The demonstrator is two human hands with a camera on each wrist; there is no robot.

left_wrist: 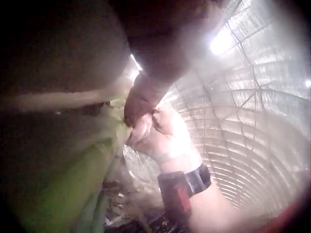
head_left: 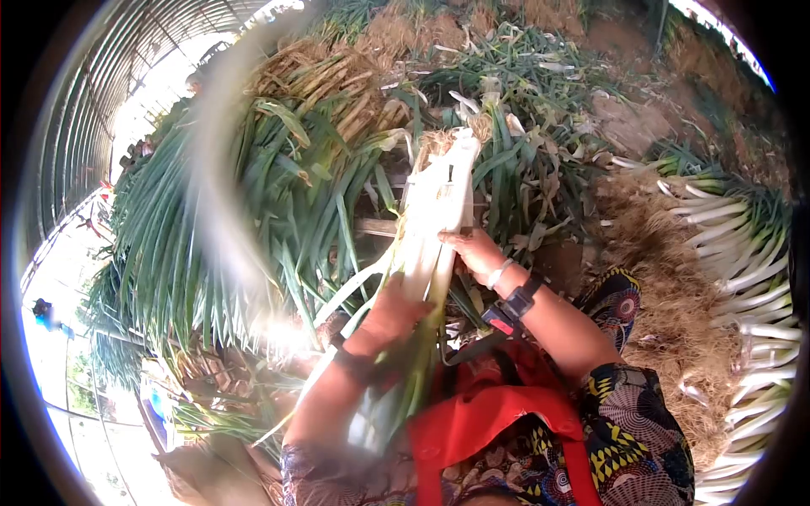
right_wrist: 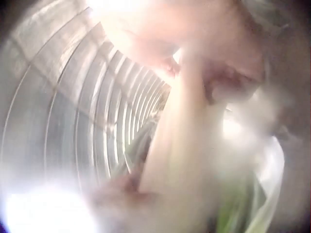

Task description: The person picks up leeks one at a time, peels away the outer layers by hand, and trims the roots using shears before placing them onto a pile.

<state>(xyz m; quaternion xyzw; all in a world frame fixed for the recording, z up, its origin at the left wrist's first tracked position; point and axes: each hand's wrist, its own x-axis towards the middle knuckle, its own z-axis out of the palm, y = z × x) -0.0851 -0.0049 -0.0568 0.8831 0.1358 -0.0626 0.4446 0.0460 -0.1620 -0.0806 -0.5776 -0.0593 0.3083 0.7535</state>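
A bundle of green onions (head_left: 440, 198) with bright white stalks lies in front of the person, its roots pointing away and its green leaves running back towards the lap. My left hand (head_left: 395, 310), blurred, grips the bundle low down, where white turns to green. Higher up, on the right side, my right hand (head_left: 477, 253) holds the stalks with its fingers curled at their edge. In the left wrist view the right hand (left_wrist: 163, 128) shows close by the stalks, with thumb and fingers drawn together. A pale stalk (right_wrist: 182, 141) passes under the right hand (right_wrist: 194, 43) in the right wrist view.
A big heap of green onions (head_left: 177, 211) spreads at the left, leaves hanging down. Trimmed white-stalked onions (head_left: 755, 278) lie in a row at the right, beside a pile of dry roots (head_left: 662, 337). Loose leaves (head_left: 548, 84) cover the ground ahead.
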